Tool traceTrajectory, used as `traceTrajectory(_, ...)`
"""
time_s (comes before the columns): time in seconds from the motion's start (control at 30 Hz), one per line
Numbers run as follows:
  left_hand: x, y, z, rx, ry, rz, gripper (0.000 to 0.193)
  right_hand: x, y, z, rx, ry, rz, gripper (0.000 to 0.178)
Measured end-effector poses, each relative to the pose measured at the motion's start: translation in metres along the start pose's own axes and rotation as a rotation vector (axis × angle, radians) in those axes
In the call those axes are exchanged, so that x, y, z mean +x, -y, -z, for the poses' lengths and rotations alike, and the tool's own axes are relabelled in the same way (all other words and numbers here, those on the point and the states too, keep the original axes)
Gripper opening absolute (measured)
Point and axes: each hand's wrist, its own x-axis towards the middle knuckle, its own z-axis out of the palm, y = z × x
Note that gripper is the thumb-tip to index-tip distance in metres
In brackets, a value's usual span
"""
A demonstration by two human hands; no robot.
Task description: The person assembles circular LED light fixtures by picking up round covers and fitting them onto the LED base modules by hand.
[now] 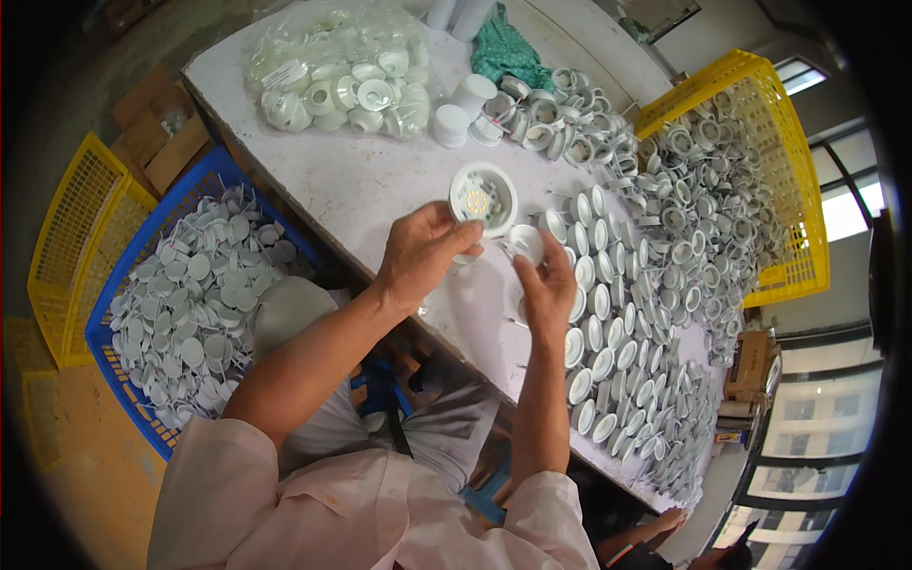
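Note:
My left hand (427,249) grips a round white LED downlight housing (484,198) by its lower edge. The housing's open face is turned up, and a ring of small yellow LEDs shows inside it. Close beside it, my right hand (546,280) pinches a small round white cover (526,244) between thumb and fingers. Housing and cover are side by side; whether they touch, I cannot tell. To the right of my right hand, rows of white round lamp pieces (598,301) stand tilted on the white table (332,180).
A clear bag of white cup-shaped parts (351,81) lies at the far left, near white cylinders (450,125) and a green cloth (506,46). A yellow crate (788,190) spills ring housings at right. A blue basket (100,323) of finished-looking discs stands left. Another person's hand (670,519) shows lower right.

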Motion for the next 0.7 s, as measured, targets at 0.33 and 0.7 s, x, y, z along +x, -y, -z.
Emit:
traceTrajectory(0.33,-0.013,0.030,-0.026,0.209,0.188,0.071,0.031,-0.022,0.047,0.037,-0.065,0.133,0.356,0.069)
traceTrajectory(0.7,-0.017,0.051,-0.028,0.300,0.229,0.084,0.036,-0.040,0.026,0.042,0.145,0.125,0.173,0.064)
